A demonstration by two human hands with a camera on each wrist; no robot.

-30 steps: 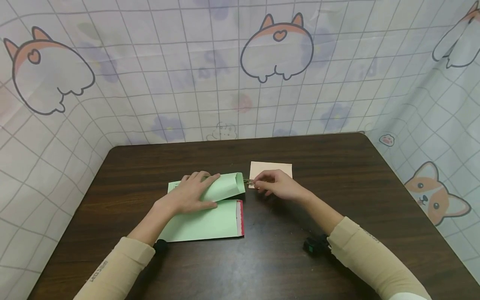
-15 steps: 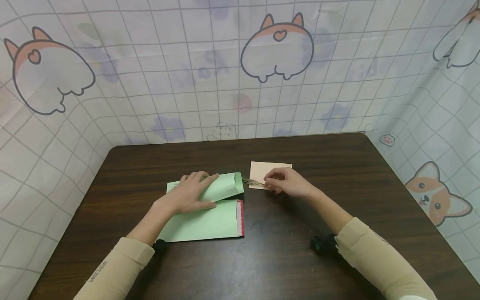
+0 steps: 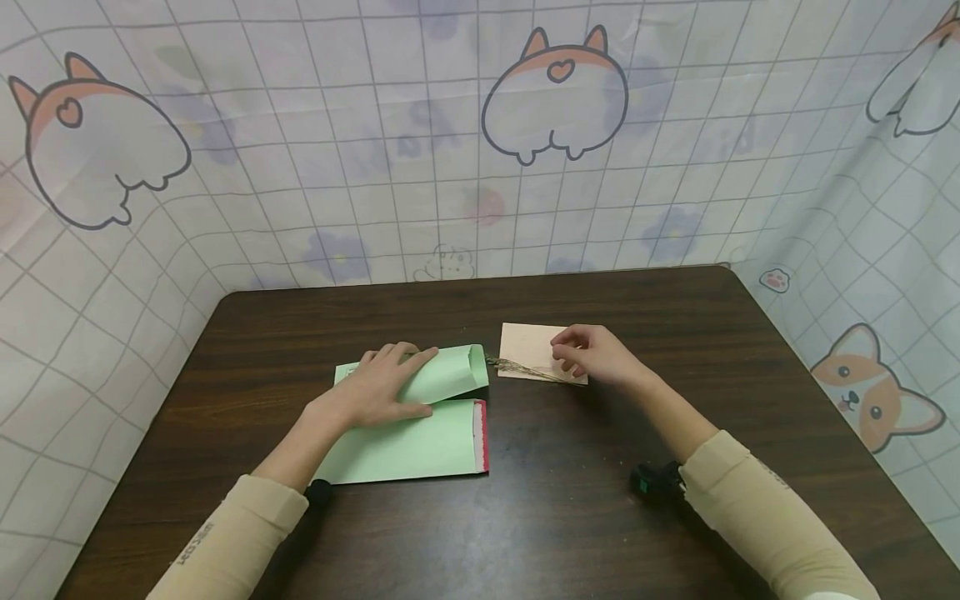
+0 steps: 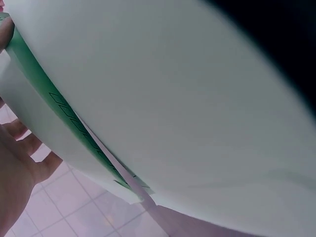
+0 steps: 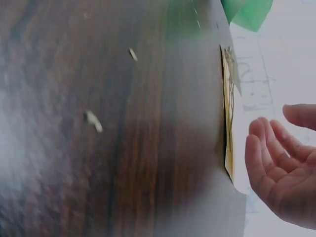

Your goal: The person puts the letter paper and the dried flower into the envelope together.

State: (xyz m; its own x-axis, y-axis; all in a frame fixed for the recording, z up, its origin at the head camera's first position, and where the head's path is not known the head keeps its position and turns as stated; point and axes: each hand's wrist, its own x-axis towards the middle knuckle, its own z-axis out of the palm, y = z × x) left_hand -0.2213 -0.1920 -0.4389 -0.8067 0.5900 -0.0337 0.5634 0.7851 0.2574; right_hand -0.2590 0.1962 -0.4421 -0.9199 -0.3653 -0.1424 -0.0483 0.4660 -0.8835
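My left hand (image 3: 375, 387) rests on a pale green paper (image 3: 446, 375), fingers spread over its upper fold and thumb on the flat green sheet (image 3: 412, 446) below. That sheet has a white and red strip along its right edge. In the left wrist view the paper's printed green inside (image 4: 69, 113) shows between pale surfaces. A thin bunch of dried stems (image 3: 525, 369) lies across the cream card (image 3: 521, 340), its left tip beside the fold. Just above the card's right part is my right hand (image 3: 596, 354); in the right wrist view its loosely curled fingers (image 5: 266, 148) hold nothing.
Everything lies on a dark wood-grain table (image 3: 525, 517). Small pale bits (image 5: 94, 121) are scattered on it. A patterned cloth (image 3: 420, 167) hangs behind the far edge. A dark device (image 3: 655, 483) sits below my right forearm.
My right hand has moved right along the dried stems and come off them; more of the stems and card now shows. My left hand has stayed on the green paper.
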